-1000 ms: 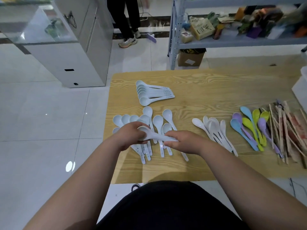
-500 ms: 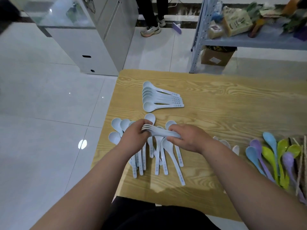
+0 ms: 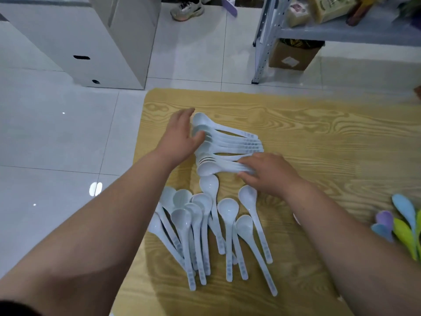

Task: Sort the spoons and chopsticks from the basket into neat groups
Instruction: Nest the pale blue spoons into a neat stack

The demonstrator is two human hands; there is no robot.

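Holding the handle ends of a nested stack of white spoons [image 3: 209,168] loosely between thumb and fingers, the right grip [image 3: 270,175] has the stack lying on the desk [image 3: 330,137], bowls pointing left. The left grip [image 3: 180,134] is flat and holds nothing; its straight fingers and thumb rest against the bowls of the tidy row of white spoons [image 3: 229,142] just beyond.

A second ago both grips carried that stack in the air above the loose spoons. Now it has come down touching the near side of the row, and the left grip has let go and moved to the bowl ends. That likely means the stack is being joined to the row and squared up against it.

Nearer the person, a fan of loose white spoons [image 3: 227,209] is not yet gathered, so this group looks only partly done. Coloured spoons [image 3: 403,229] lie at the right edge; neither chopsticks nor basket is in view.
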